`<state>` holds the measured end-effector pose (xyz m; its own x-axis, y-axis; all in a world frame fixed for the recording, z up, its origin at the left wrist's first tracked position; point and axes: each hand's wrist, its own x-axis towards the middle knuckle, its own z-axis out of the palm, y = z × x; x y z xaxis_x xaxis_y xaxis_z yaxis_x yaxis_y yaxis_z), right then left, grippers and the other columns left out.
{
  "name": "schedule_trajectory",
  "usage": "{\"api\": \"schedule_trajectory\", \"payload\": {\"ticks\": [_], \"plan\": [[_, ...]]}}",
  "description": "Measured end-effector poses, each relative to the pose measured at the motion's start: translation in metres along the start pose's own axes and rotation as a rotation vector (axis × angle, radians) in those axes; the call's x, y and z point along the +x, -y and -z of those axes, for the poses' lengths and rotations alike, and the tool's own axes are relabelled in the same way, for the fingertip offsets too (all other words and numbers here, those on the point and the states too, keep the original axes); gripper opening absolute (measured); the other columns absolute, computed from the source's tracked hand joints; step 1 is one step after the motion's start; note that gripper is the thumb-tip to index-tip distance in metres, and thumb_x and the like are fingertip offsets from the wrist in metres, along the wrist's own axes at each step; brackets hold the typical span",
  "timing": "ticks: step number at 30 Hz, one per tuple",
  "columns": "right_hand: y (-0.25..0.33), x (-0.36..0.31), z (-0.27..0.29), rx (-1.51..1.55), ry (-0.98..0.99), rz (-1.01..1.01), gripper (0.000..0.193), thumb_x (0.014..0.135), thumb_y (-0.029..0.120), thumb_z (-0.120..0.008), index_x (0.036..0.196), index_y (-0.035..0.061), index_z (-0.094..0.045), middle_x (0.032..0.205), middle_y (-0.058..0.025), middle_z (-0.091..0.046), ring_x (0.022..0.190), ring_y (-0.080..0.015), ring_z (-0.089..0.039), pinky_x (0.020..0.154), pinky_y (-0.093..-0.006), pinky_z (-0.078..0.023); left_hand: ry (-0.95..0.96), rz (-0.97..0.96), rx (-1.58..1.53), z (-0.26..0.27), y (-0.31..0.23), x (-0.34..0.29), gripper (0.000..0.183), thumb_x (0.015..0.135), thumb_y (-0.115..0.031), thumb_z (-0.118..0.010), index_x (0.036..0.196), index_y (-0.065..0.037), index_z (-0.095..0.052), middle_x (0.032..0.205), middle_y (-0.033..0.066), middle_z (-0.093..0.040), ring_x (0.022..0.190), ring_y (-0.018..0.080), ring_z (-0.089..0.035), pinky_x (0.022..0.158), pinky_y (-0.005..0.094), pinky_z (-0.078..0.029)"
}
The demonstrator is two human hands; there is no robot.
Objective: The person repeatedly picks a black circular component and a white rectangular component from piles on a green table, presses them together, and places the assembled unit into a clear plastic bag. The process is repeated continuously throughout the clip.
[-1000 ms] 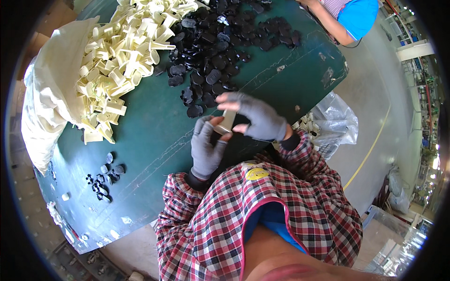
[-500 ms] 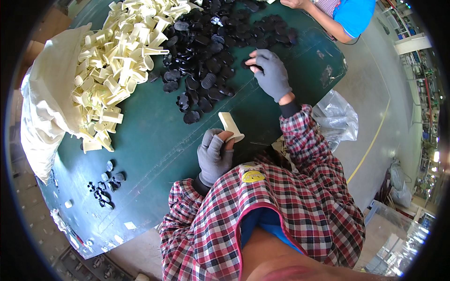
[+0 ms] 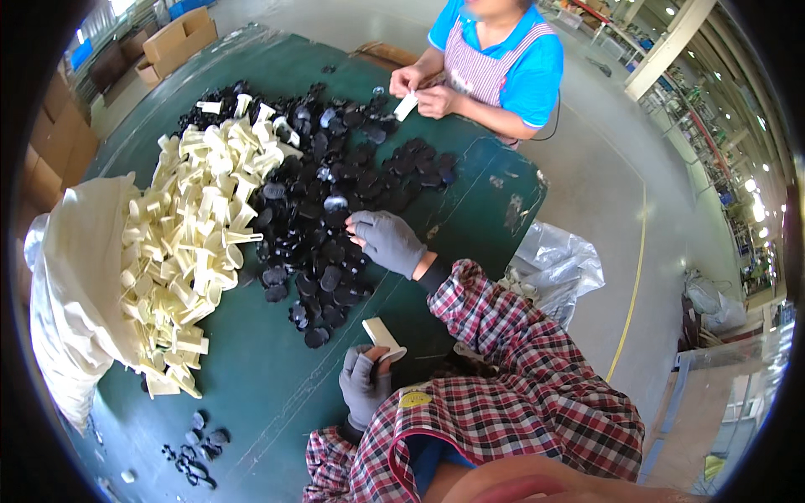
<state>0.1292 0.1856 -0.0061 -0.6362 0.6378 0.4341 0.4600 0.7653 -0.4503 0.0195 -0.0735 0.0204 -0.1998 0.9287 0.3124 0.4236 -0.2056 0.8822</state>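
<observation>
A cream plastic part (image 3: 383,338), with a flat arm and a rounded flange at one end, is held in my left hand (image 3: 366,387), close to my chest above the green table. The grey fingerless-gloved fingers are closed around it. Over the edge of the heap of black oval plastic discs (image 3: 327,281) is my right hand (image 3: 387,241), gloved the same way. Its fingertips are bent in against the black pieces; what lies between them is hidden. A large heap of similar cream parts (image 3: 197,243) lies left of the black heap.
A white sack (image 3: 80,285) slumps at the table's left edge. Small black bits (image 3: 197,453) lie at the near left of the green table (image 3: 277,402). Across it, a person (image 3: 503,67) handles a cream part (image 3: 406,106). Clear plastic film (image 3: 558,264) hangs by the right edge.
My right hand has moved left into the black discs from the bare table beside them. My left hand still holds the cream part. The view has tilted up, showing more of the other person.
</observation>
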Motion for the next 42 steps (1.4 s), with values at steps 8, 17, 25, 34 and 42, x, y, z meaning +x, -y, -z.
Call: {"api": "schedule_trajectory", "payload": {"ticks": [8, 17, 25, 34, 42], "plan": [[0.038, -0.046, 0.022, 0.873, -0.38, -0.314, 0.014, 0.099, 0.009, -0.065, 0.109, 0.0008, -0.071, 0.085, -0.0026, -0.065, 0.065, -0.0064, -0.055, 0.061, -0.0228, -0.045, -0.064, 0.158, -0.144, 0.003, 0.006, -0.008, 0.011, 0.09, -0.003, -0.071, 0.101, -0.002, -0.067, 0.092, 0.0097, -0.064, 0.079, 0.0213, -0.064, 0.074, 0.0308, -0.051], [0.121, -0.143, 0.041, 0.794, -0.274, -0.307, 0.014, 0.095, 0.003, -0.066, 0.108, 0.0006, -0.071, 0.081, -0.0055, -0.062, 0.07, -0.0144, -0.058, 0.063, -0.0284, -0.047, -0.191, 0.431, -0.605, -0.027, -0.008, 0.001, 0.013, 0.099, -0.003, -0.064, 0.111, 0.002, -0.062, 0.102, 0.0053, -0.067, 0.093, 0.0106, -0.062, 0.087, 0.0241, -0.049], [0.111, -0.133, 0.027, 0.643, -0.408, -0.3, 0.017, 0.092, -0.002, -0.065, 0.107, -0.0024, -0.072, 0.079, -0.0027, -0.06, 0.069, -0.01, -0.052, 0.061, -0.0246, -0.044, -0.137, 0.304, -0.597, -0.029, 0.007, 0.015, 0.022, 0.097, 0.0, -0.059, 0.119, 0.003, -0.063, 0.112, 0.005, -0.066, 0.101, 0.0123, -0.061, 0.09, 0.0269, -0.049], [0.133, -0.137, 0.007, 0.779, -0.369, -0.489, 0.019, 0.095, 0.001, -0.067, 0.114, 0.002, -0.069, 0.094, -0.0044, -0.068, 0.072, -0.0076, -0.062, 0.065, -0.0218, -0.051, -0.148, 0.435, -0.647, -0.018, 0.012, 0.006, 0.027, 0.096, 0.003, -0.058, 0.124, 0.004, -0.061, 0.114, 0.0059, -0.066, 0.104, 0.0124, -0.06, 0.096, 0.0257, -0.046], [0.134, -0.139, 0.002, 0.56, -0.447, -0.311, 0.019, 0.088, -0.005, -0.072, 0.106, 0.0015, -0.068, 0.1, -0.0085, -0.067, 0.075, -0.0144, -0.067, 0.066, -0.0266, -0.055, -0.172, 0.53, -0.876, -0.021, 0.011, 0.011, 0.026, 0.095, -0.004, -0.069, 0.119, 0.003, -0.062, 0.102, 0.0047, -0.068, 0.094, 0.0121, -0.063, 0.088, 0.0253, -0.05]]}}
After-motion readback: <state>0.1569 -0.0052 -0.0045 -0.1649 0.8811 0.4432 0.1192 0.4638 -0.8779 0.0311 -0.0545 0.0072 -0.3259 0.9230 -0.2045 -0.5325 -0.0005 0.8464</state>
